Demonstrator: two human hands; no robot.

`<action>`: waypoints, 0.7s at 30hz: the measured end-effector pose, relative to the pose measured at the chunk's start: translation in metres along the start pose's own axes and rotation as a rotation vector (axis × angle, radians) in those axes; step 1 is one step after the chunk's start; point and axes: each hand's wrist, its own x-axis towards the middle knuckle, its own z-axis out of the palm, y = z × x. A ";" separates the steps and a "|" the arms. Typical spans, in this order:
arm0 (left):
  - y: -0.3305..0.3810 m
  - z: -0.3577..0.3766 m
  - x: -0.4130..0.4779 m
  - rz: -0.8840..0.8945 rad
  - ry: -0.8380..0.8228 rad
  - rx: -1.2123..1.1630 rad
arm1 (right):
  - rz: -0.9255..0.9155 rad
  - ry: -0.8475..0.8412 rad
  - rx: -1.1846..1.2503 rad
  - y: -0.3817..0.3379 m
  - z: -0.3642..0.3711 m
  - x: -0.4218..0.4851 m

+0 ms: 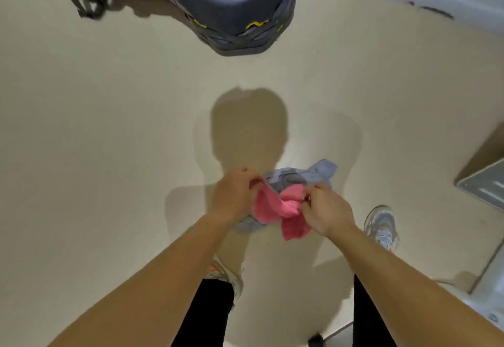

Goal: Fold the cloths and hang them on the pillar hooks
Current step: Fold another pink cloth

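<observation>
- Pink cloth (272, 207), soft and fleecy-looking, hangs crumpled in mid-air between the two hands, over the floor in front of the person's legs.
- The left hand (231, 196) grips the pink cloth's upper left edge with curled fingers. The right hand (326, 210) pinches its right side between thumb and fingertips.
- A grey-blue cloth (300, 176), with a stitched hem, is bunched just behind and under the pink one and touches both hands. I cannot tell which hand carries it.
- Both forearms are bare, and black trousers (204, 314) show below them.
- A grey trainer (381, 226) with an orange touch stands on the floor just right of the right hand.
- The beige floor (109, 128) is smooth and matt, and the person's shadow (248, 128) lies on it ahead of the hands.
- A dark grey machine (240, 6) with a rounded, moulded body fills the top of the view. The yellow marks (256, 24) near its lower rim are too blurred to read.
- A flat silvery metal plate (482, 186) with pale raised bars lies at the right edge.
</observation>
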 end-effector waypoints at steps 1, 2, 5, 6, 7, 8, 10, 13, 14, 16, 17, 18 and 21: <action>0.028 -0.030 -0.010 0.036 0.014 -0.011 | 0.021 -0.016 -0.009 -0.012 -0.030 -0.021; 0.058 -0.060 -0.022 0.082 0.019 -0.009 | 0.039 -0.032 -0.019 -0.022 -0.059 -0.043; 0.147 -0.139 -0.060 0.242 -0.026 0.047 | 0.097 -0.027 0.068 -0.045 -0.140 -0.120; 0.175 -0.160 -0.074 0.303 -0.050 0.064 | 0.112 0.016 0.111 -0.050 -0.162 -0.147; 0.202 -0.180 -0.089 0.365 -0.075 0.081 | 0.131 0.078 0.152 -0.056 -0.184 -0.177; 0.229 -0.198 -0.106 0.420 -0.100 0.094 | 0.132 0.159 0.193 -0.060 -0.200 -0.205; 0.277 -0.225 -0.139 0.500 -0.145 0.091 | 0.077 0.314 0.320 -0.072 -0.224 -0.259; 0.340 -0.251 -0.181 0.567 -0.189 0.026 | -0.037 0.424 0.485 -0.099 -0.259 -0.323; 0.359 -0.258 -0.193 0.569 -0.205 -0.004 | -0.043 0.473 0.522 -0.107 -0.271 -0.339; 0.393 -0.274 -0.215 0.565 -0.216 -0.050 | -0.027 0.607 0.582 -0.113 -0.296 -0.366; 0.408 -0.282 -0.222 0.582 -0.209 -0.079 | -0.040 0.673 0.613 -0.113 -0.309 -0.377; 0.421 -0.290 -0.229 0.605 -0.204 -0.112 | -0.074 0.714 0.632 -0.111 -0.324 -0.388; 0.449 -0.312 -0.247 0.658 -0.213 -0.185 | -0.173 0.659 0.613 -0.109 -0.367 -0.415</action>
